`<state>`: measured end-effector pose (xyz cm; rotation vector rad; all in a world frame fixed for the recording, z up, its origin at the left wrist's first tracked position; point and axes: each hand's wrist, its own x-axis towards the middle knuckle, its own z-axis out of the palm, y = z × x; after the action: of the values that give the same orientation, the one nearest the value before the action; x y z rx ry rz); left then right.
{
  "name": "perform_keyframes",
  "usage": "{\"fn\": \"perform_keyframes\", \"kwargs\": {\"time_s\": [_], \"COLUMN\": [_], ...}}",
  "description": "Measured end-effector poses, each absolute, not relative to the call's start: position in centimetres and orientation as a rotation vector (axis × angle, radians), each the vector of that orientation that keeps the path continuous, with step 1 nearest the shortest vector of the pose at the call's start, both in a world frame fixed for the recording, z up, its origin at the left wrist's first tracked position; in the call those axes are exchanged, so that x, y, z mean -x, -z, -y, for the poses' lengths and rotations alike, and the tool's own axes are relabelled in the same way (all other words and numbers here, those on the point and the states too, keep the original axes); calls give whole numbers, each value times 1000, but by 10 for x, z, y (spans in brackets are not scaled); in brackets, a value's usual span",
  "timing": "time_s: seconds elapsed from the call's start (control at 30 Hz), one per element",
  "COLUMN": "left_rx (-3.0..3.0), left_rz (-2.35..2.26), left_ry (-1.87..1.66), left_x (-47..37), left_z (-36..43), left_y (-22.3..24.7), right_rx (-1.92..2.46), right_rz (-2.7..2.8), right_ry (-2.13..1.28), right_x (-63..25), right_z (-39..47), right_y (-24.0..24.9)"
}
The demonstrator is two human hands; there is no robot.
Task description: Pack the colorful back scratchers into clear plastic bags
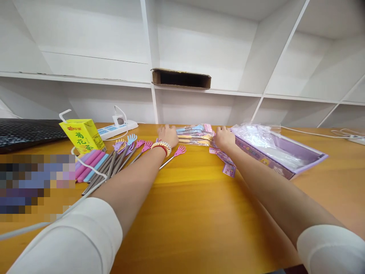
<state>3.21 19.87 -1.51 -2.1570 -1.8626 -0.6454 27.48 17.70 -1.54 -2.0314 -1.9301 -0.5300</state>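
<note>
Clear plastic packets [196, 136] lie between my two hands, long axis running left to right.

They rest toward the far edge of the worktop [194, 213], my left hand [169, 136] at their left end, my right hand [225, 137] at their right, neither plainly nearer. Both hands are bent with fingertips hidden or blurred, so I cannot tell how far open they are or whether they grip the packets. Purple cards [229, 169] lie just beside my right wrist; loose scratchers [147, 145] lie about my left one. Right of my right hand, the purple box [256, 155] holds clear bags [275, 148], heaped above its rim at the far left. On the shelf [236, 92], the cardboard box [155, 78] is too dark inside to read.
</note>
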Motion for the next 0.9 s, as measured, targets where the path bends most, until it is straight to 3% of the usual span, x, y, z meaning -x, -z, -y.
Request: {"fn": "perform_keyframes", "kwargs": {"time_s": [0.6, 0.9], "left_rx": [2351, 2570], "left_rz": [1445, 1309], "left_ry": [713, 570], "left_x": [-15, 11], "left_z": [-80, -25], "left_y": [-27, -5], "right_rx": [2089, 2045], "right_rz": [1976, 2051], "right_ry": [125, 68], "right_x": [-290, -304], "right_z": [-99, -89], "right_y": [1, 17]}}
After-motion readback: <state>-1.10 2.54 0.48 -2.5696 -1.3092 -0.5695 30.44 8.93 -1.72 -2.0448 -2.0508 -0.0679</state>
